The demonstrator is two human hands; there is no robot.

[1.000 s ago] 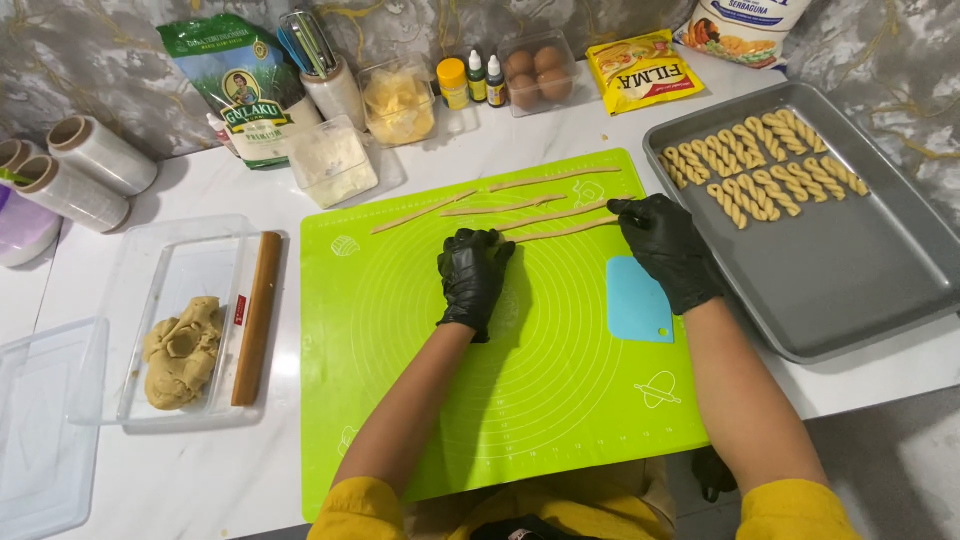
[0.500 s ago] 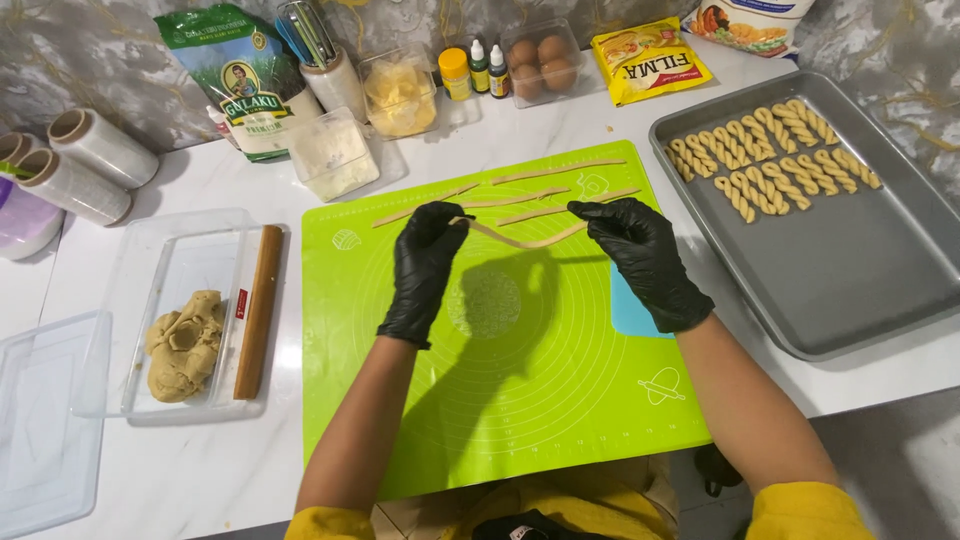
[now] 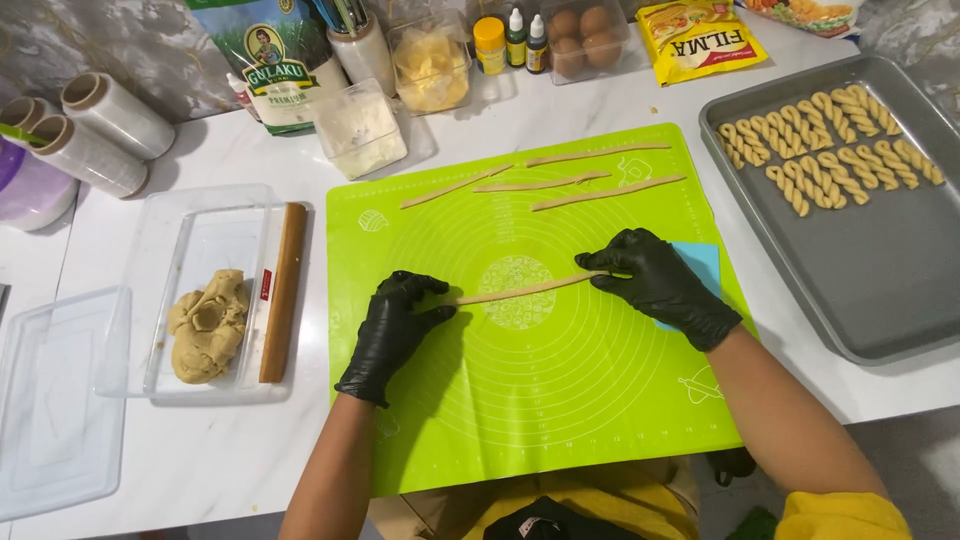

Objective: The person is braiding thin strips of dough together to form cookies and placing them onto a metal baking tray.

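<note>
Black-gloved, both hands pinch one long dough strip (image 3: 525, 288) by its ends: the left hand (image 3: 392, 330) grips the left end between fingertips, the right hand (image 3: 660, 283) grips the right end. The strip lies nearly flat across the middle of the green silicone mat (image 3: 560, 400), slightly raised toward the right. Under the right hand, a light blue scraper (image 3: 705, 262) rests on the mat, partly covered. Four more cut strips (image 3: 580, 178) lie apart from the hands along the mat's far edge. To the right, a grey baking tray (image 3: 880, 290) holds rows of twisted dough pieces (image 3: 825, 150) in its far half. To the left, a clear plastic container (image 3: 190, 250) holds a lump of dough (image 3: 207, 325), with a wooden rolling pin (image 3: 283, 290) on its right rim. The mat lies on a white countertop (image 3: 180, 450).
</note>
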